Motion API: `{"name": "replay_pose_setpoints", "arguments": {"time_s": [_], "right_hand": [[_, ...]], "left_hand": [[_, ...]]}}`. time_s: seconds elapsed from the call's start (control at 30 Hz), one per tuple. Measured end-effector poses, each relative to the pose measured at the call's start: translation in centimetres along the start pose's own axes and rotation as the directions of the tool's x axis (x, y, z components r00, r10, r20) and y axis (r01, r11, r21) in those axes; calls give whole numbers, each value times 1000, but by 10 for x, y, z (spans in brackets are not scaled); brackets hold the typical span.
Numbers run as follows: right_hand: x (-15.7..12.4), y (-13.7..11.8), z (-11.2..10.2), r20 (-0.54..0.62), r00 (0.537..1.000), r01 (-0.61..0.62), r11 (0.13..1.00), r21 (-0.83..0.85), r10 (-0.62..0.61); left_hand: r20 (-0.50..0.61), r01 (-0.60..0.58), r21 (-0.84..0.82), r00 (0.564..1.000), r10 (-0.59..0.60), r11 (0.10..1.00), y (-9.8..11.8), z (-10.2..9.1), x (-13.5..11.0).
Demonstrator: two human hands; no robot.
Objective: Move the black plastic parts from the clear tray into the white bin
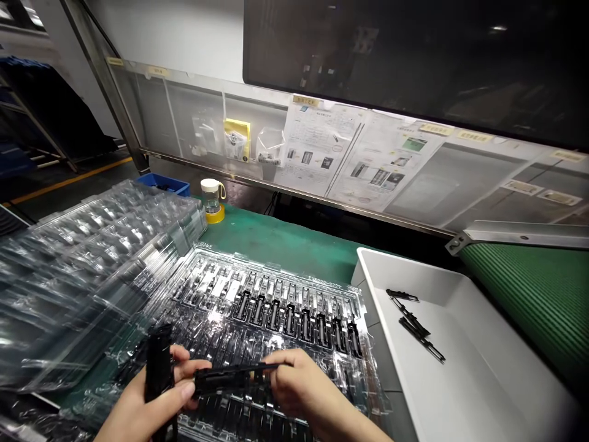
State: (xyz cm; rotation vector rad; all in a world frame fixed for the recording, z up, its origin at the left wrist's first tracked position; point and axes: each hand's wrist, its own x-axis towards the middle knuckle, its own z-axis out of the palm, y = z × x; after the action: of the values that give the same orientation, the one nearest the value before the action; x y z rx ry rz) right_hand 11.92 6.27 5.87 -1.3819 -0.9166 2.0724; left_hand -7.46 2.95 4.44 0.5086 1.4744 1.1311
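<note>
My left hand (pixel 151 402) is closed around a black plastic part (pixel 159 365) held upright. My right hand (pixel 299 383) pinches the right end of a long thin black plastic strip (pixel 230 376), whose left end rests against my left thumb. Both hands hover over a clear plastic blister tray (pixel 276 288) whose slots hold a row of several black parts (pixel 299 319).
A tall stack of clear trays (pixel 87 258) stands at the left. A white bin (pixel 460 380) at the right holds a few black strips (pixel 416 325). A small jar (pixel 212 199) and blue box (pixel 165 183) sit at the back. A green conveyor belt (pixel 538 301) runs along the right.
</note>
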Motion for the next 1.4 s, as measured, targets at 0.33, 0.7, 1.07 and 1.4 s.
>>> {"name": "replay_pose_setpoints", "arguments": {"time_s": [0.33,0.7,1.07,1.4], "right_hand": [[21,16,-33,-187,971,132,985,-110,-151],[12,19,-13,-65,964,238,946,-219,-257],[5,18,31,-1,924,296,719,-629,-381],[11,36,-17,-66,691,279,349,-895,-720]], "left_hand": [[455,-666,529,745,487,526,18,18,65],[324,-374,421,913,248,826,21,25,55],[305,97,-308,952,2,946,-9,40,1],[285,250,-297,944,-165,921,-44,21,4]]}}
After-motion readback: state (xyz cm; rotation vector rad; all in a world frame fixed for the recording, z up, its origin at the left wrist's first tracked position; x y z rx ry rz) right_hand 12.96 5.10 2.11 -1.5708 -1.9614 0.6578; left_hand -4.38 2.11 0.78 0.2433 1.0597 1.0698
